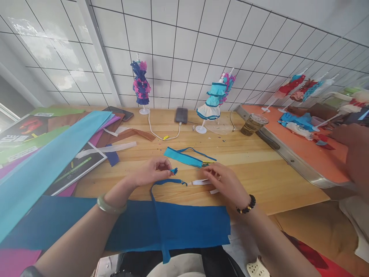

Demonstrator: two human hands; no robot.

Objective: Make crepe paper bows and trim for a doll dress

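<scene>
Left hand [157, 170]: holding a small gathered piece of blue material [174, 171], pinched narrowly between thumb and fingers, just above the light wooden counter [276, 184]. Right hand [221, 179]: fingers bent, low over the counter, just beside a slim yellow-and-black tool [206, 164]; whether gripping anything, cannot tell, owing to view from behind.

Just beyond the hands: a light-blue flat strip with darker blue edging [183, 156], lying aslant, right end at the tool. Partly beneath the right hand: a narrow white strip [201, 182]. Nearest the body: a broad dark-blue rectangular sheet [198, 221], crossed by a thin dark-blue ribbon-like strip [170, 181] reaching up to just below the left hand.

To the left: a long light-blue sheet [57, 165], stretched over other coloured sheets. Along the tiled wall: a miniature dress form in navy and pink [141, 84] and another in turquoise and white [215, 98], both upright.
</scene>
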